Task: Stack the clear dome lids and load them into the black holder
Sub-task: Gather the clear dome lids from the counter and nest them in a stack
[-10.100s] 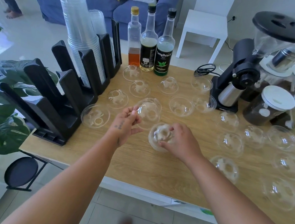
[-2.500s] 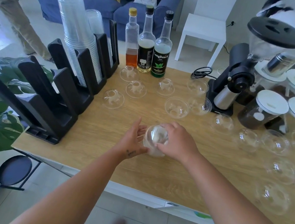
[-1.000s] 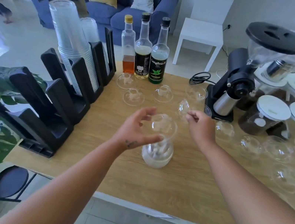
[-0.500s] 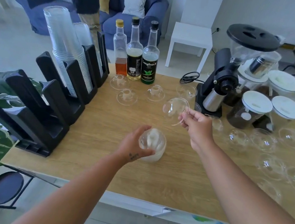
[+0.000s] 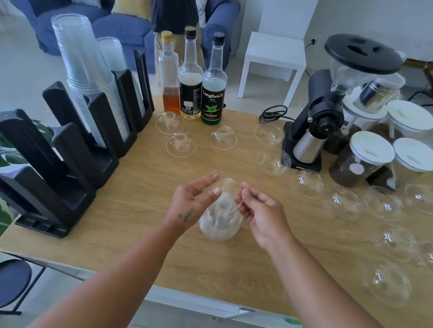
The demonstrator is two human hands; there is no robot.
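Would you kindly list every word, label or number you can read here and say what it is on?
"LongBeach" and "MINT": green label of the clear black-capped bottle.
Black label on the middle clear bottle: print too small to read.
White round sticker on the coffee jar: no readable text.
Nothing else legible.

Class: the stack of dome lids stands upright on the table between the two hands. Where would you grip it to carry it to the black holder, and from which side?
Grip the stack of dome lids low around its wide base rim, hands from left and right; the domed top is narrow, rounded and probably slippery.
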